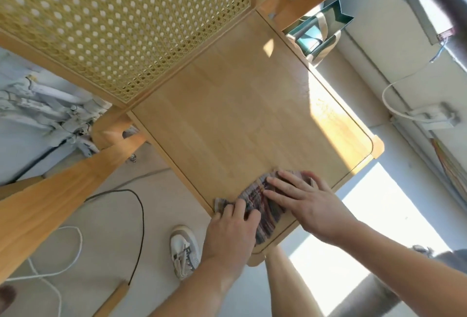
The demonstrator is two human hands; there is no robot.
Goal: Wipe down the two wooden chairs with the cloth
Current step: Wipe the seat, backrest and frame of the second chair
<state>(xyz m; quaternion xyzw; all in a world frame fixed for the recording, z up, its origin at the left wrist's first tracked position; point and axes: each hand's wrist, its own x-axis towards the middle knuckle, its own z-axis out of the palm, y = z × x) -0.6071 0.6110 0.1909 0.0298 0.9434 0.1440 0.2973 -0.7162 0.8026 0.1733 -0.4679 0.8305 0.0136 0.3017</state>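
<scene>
A light wooden chair fills the view, its flat seat point(240, 114) in the middle and its cane-weave backrest point(121, 21) at the upper left. A striped multicoloured cloth point(255, 195) lies along the near edge of the seat. My right hand point(303, 200) lies flat on the cloth with fingers spread. At the cloth's left end, over the seat's near corner, my left hand point(230, 230) has its fingers curled onto the cloth. A wooden armrest point(50, 200) runs down the left side.
A white sneaker point(183, 251) stands on the grey floor below the seat. Black and white cables point(137, 228) loop across the floor at the left. A green bag point(318, 36) stands beyond the seat's far right corner, a power strip point(429, 117) farther right.
</scene>
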